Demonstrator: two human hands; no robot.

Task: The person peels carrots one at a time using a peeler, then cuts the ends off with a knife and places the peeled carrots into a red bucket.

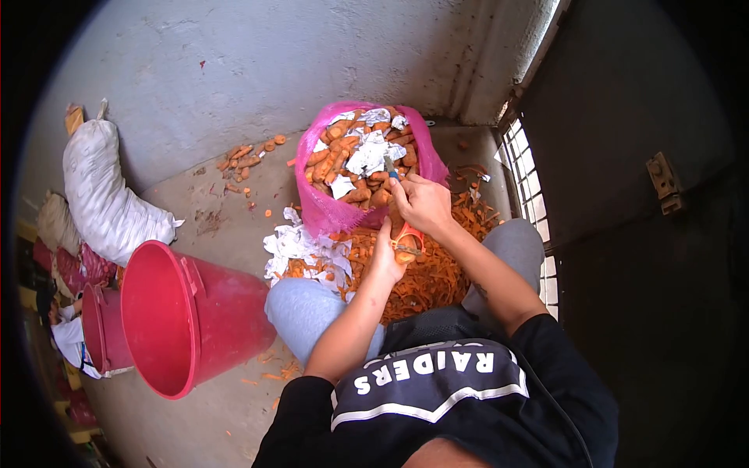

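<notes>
My left hand (385, 256) is closed around a carrot (404, 254), holding it low over the peelings. Just above it, my right hand (425, 204) is closed, and a small knife with a blue handle (394, 173) pokes out past its fingers, grey blade pointing away from me. A bright orange-red peeler-like frame (408, 232) sits between the right hand and the carrot; which fingers grip it is hidden. Beyond both hands stands an open pink mesh sack (314, 209) full of carrots, with crumpled white paper (370, 156) on top.
Orange peelings (437, 290) are heaped between my knees. Torn paper (290, 248) lies beside the sack, and loose carrots (246, 160) lie near the wall. At left are a large red bucket (234, 304), a second bucket (108, 331) and a white sack (105, 195). A dark door (624, 218) stands right.
</notes>
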